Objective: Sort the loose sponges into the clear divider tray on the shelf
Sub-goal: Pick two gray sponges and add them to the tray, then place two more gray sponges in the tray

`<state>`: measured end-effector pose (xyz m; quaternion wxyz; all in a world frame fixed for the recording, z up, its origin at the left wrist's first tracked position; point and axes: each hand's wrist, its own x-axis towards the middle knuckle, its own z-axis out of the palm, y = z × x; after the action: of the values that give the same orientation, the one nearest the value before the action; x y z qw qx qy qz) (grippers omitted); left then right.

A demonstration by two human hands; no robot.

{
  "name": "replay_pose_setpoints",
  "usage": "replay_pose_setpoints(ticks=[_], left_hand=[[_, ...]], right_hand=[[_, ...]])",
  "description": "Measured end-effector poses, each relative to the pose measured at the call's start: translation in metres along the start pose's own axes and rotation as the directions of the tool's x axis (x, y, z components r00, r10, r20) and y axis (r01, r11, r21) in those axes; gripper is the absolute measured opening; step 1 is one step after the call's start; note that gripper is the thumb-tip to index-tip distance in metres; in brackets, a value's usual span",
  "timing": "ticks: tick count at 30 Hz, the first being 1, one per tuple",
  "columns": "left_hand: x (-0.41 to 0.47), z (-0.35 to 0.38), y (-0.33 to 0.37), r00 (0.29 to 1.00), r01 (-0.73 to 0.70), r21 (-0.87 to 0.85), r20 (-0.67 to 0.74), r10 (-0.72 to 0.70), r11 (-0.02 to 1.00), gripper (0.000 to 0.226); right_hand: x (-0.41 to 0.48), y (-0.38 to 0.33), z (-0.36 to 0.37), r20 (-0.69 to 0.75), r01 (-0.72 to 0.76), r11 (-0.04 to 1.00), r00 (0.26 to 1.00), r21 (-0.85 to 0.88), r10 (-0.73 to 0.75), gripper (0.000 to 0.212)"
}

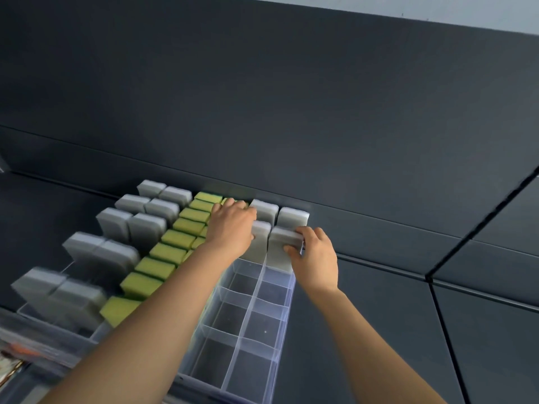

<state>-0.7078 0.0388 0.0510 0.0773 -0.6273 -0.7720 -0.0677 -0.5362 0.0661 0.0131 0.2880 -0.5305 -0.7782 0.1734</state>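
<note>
Head view: pinching grey sponge (284, 237) with right fingers (307, 232); cannot tell left hand (230, 225) grip; risks jamming crooked, toppling neighbouring sponges (293, 217).

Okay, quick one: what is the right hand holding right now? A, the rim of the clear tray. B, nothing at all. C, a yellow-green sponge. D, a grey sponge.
D: the right hand has its fingers and thumb curled round a grey sponge standing in the rightmost column of the clear tray.
</note>
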Motion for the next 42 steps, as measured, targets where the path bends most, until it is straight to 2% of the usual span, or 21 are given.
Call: replay_pose_setpoints(ticks=[5,12,18,21,26,30,34,42], left_hand=[[0.004,0.001,0.003,0.998,-0.068,0.011,0.001,0.068,0.998,0.024],[0.002,0.001,-0.003,0.991,-0.123,-0.101,0.035,0.127,0.987,0.026],[-0.007,0.000,-0.001,0.996,-0.090,-0.063,0.007,0.090,0.994,0.040],[-0.014,-0.005,0.004,0.985,-0.168,-0.114,-0.054,0.163,0.979,0.050],[-0.022,-0.011,0.038,0.932,-0.353,-0.155,-0.150,0.331,0.923,0.045],[-0.030,-0.004,0.077,0.884,-0.461,-0.145,-0.165,0.438,0.875,0.039],[-0.044,0.008,0.119,0.829,-0.559,-0.110,-0.102,0.550,0.822,0.037],[-0.081,0.022,0.213,0.736,-0.675,-0.083,-0.011,0.676,0.733,0.027]], right_hand=[[-0.001,0.002,0.003,-0.004,0.041,0.999,0.999,0.002,-0.041,0.032],[-0.002,-0.001,0.006,-0.014,0.025,1.000,1.000,-0.001,-0.025,0.030],[-0.013,0.001,-0.001,-0.011,0.028,0.998,1.000,-0.061,-0.028,0.051],[-0.024,0.006,-0.010,-0.069,0.034,0.993,0.997,-0.111,-0.042,0.049],[-0.046,0.022,-0.028,-0.132,-0.041,0.967,0.991,-0.250,0.007,0.045],[-0.072,0.045,-0.050,-0.141,-0.134,0.915,0.986,-0.379,0.086,0.049],[-0.104,0.078,-0.077,-0.135,-0.219,0.855,0.975,-0.471,0.176,0.050],[-0.177,0.142,-0.142,-0.194,-0.401,0.771,0.916,-0.495,0.352,0.046]])
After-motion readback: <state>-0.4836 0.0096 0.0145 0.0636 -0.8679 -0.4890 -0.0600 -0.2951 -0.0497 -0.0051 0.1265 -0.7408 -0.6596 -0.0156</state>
